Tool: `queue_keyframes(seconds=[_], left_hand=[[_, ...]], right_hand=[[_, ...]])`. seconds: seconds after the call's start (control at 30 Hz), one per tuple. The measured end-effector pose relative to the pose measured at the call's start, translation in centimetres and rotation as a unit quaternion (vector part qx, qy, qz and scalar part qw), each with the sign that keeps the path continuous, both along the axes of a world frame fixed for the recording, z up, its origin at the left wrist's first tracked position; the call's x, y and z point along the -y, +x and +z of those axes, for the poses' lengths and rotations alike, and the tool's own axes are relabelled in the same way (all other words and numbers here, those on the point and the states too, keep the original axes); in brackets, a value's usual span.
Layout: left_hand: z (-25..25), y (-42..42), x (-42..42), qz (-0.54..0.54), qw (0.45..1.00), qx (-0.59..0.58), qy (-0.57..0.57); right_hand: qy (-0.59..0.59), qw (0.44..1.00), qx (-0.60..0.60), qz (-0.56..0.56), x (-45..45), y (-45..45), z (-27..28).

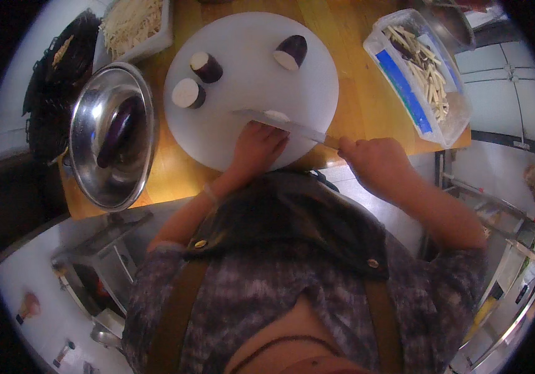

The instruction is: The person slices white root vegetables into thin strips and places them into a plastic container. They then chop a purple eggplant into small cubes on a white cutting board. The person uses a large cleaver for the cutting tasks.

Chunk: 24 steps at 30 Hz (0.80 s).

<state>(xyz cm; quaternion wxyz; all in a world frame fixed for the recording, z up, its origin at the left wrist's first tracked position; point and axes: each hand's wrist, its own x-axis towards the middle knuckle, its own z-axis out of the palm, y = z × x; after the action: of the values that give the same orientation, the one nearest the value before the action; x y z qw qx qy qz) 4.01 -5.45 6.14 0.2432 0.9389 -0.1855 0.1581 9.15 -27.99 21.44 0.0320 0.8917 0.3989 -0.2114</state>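
A knife (290, 125) with a light handle is gripped in my right hand (375, 159), its blade crossing the round white cutting board (248, 42) just beyond my left fingertips. My left hand (260, 142) rests palm down on the near part of the board, pressing on a dark piece of eggplant that is mostly hidden. White cut flesh (276, 115) shows behind the blade. Two short eggplant chunks (206, 67) stand apart from each other at the board's left, both with pale cut faces. A rounded eggplant end (291, 52) lies at the upper right of the board.
Left of the board, a steel bowl (148, 135) holds a whole eggplant (120, 131). Behind it is a white tub (169, 28) of pale shreds beside dark baskets (57, 84). A clear plastic container (407, 100) with cut strips stands right, on the wooden table (354, 93).
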Motion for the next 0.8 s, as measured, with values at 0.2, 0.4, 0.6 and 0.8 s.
queue_keyframes(seconds=[0.2,0.4,0.6,0.8], left_hand=[[-0.1,-0.2,0.2,0.025,0.998,0.034,-0.040],[0.5,0.0,0.4,0.016,0.997,0.024,-0.066],[0.1,-0.2,0.3,0.021,0.995,0.053,-0.086],[0.1,-0.6,0.9,0.055,0.994,0.057,-0.073]], right_hand=[[0.013,0.998,-0.065,-0.002,-1.1,2.8,-0.5],[0.063,0.994,-0.084,-0.037,-4.0,3.7,-8.2],[0.066,0.990,-0.102,-0.072,-3.5,4.3,-5.8],[0.032,0.995,-0.096,-0.025,-0.9,2.5,0.0]])
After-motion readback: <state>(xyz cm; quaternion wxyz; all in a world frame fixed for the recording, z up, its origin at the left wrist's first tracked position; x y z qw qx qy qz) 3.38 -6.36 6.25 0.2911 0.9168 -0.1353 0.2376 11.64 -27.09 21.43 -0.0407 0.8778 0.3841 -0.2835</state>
